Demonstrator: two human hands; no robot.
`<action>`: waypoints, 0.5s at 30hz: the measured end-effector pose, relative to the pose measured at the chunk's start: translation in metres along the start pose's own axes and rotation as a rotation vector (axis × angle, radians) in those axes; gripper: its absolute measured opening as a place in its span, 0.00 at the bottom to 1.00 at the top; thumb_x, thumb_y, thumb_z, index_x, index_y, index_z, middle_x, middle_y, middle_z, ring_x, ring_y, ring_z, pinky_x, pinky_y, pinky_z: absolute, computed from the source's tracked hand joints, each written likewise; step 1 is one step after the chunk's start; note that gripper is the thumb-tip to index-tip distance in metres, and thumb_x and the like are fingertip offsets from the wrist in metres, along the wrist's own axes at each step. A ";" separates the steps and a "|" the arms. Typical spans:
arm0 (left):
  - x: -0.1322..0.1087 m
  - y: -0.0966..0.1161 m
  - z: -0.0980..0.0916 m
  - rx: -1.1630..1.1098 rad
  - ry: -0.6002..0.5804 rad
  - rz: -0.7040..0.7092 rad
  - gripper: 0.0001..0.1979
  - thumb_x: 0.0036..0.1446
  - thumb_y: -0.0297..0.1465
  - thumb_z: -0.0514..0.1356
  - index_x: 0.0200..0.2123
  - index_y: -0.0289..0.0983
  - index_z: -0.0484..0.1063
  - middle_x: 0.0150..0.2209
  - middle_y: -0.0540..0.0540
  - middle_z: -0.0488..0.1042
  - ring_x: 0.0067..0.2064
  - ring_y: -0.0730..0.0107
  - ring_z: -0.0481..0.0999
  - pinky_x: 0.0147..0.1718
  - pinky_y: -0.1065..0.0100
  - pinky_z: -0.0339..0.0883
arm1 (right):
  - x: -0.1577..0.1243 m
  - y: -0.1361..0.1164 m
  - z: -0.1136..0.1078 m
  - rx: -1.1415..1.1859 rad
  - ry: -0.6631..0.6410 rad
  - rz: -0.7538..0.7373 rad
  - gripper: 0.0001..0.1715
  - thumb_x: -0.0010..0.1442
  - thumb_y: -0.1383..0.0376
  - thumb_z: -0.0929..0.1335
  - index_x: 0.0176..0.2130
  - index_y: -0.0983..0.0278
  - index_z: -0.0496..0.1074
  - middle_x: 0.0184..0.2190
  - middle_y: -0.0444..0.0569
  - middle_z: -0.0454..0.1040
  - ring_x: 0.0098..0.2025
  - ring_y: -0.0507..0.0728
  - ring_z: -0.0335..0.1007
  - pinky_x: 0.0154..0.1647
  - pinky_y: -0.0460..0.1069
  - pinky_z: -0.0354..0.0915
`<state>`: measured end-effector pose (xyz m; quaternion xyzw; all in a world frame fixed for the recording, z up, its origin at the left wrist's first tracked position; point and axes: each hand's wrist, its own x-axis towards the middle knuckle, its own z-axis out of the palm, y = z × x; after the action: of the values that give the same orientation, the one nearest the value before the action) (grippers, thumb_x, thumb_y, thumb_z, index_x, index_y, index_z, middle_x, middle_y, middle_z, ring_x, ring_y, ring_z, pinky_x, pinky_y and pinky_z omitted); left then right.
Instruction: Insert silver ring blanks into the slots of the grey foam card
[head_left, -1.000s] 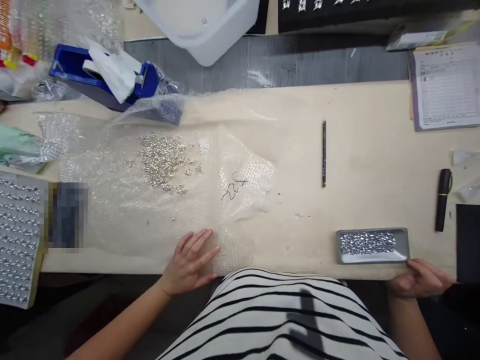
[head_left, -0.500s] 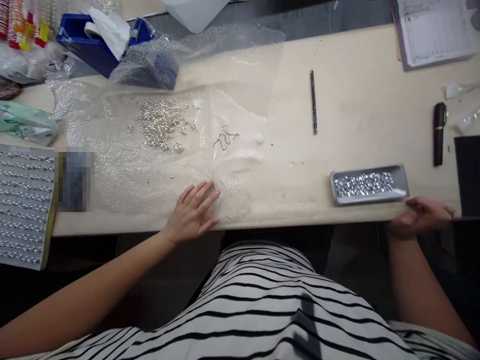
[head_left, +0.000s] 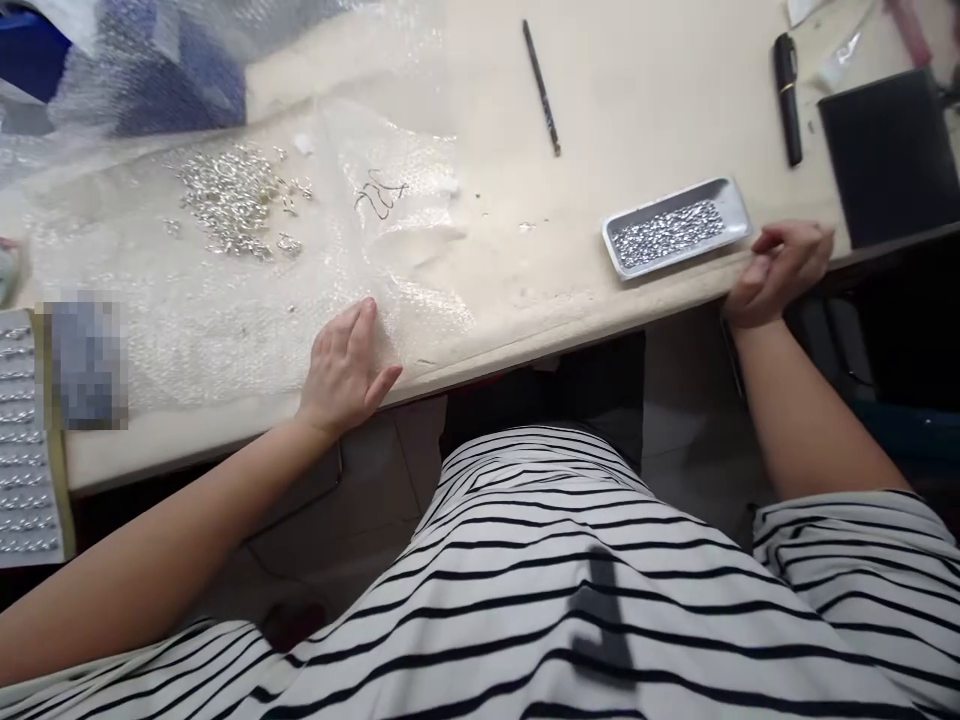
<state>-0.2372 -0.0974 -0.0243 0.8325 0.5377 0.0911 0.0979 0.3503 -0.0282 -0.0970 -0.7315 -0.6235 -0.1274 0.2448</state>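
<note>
My left hand (head_left: 345, 365) lies flat and open on a sheet of bubble wrap (head_left: 225, 290) at the table's near edge. A heap of small silver metal pieces (head_left: 229, 198) sits on that sheet, farther back and to the left. My right hand (head_left: 780, 268) curls over the table's front edge (head_left: 675, 290), fingers bent around it, just right of a small grey tray (head_left: 739, 205) filled with shiny silver bits. Handwritten marks (head_left: 381, 192) show on the bubble wrap.
A thin dark rod (head_left: 541, 88) lies at the back middle. A black pen (head_left: 787, 98) and a black pad (head_left: 885, 150) are at the right. A card of silver pieces (head_left: 26, 440) sits at the left edge. Blue items under plastic (head_left: 150, 70) stand back left.
The view has tipped down and back from the table, showing more of my striped top. Both hands stay at the table's near edge; the right hand now grips it more clearly.
</note>
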 end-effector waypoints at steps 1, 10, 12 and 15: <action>0.000 0.000 0.000 -0.001 -0.012 -0.002 0.41 0.70 0.53 0.46 0.74 0.29 0.50 0.74 0.31 0.55 0.74 0.43 0.55 0.70 0.47 0.48 | 0.001 -0.002 -0.002 -0.011 -0.028 0.025 0.18 0.57 0.76 0.59 0.47 0.76 0.66 0.36 0.58 0.68 0.47 0.61 0.63 0.58 0.58 0.53; -0.001 -0.006 0.000 0.029 -0.055 -0.001 0.34 0.71 0.51 0.47 0.71 0.38 0.54 0.74 0.41 0.54 0.73 0.45 0.55 0.70 0.49 0.49 | -0.001 -0.006 -0.007 0.026 -0.104 0.015 0.18 0.62 0.76 0.61 0.50 0.84 0.66 0.41 0.60 0.71 0.53 0.62 0.64 0.60 0.57 0.50; 0.000 -0.006 0.000 0.067 -0.059 0.011 0.35 0.71 0.52 0.45 0.70 0.33 0.56 0.73 0.35 0.56 0.73 0.42 0.56 0.69 0.47 0.50 | -0.001 -0.007 -0.009 0.010 -0.096 -0.029 0.18 0.64 0.73 0.60 0.50 0.85 0.66 0.41 0.59 0.71 0.55 0.63 0.65 0.59 0.56 0.51; 0.001 -0.006 -0.001 0.104 -0.059 0.032 0.37 0.72 0.52 0.43 0.68 0.28 0.57 0.71 0.27 0.58 0.72 0.39 0.56 0.68 0.44 0.51 | -0.001 -0.009 -0.013 -0.061 -0.078 -0.080 0.23 0.69 0.66 0.56 0.51 0.82 0.68 0.40 0.56 0.71 0.53 0.61 0.66 0.57 0.55 0.54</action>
<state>-0.2421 -0.0946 -0.0252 0.8472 0.5254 0.0398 0.0688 0.3428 -0.0351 -0.0848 -0.7176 -0.6572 -0.1274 0.1924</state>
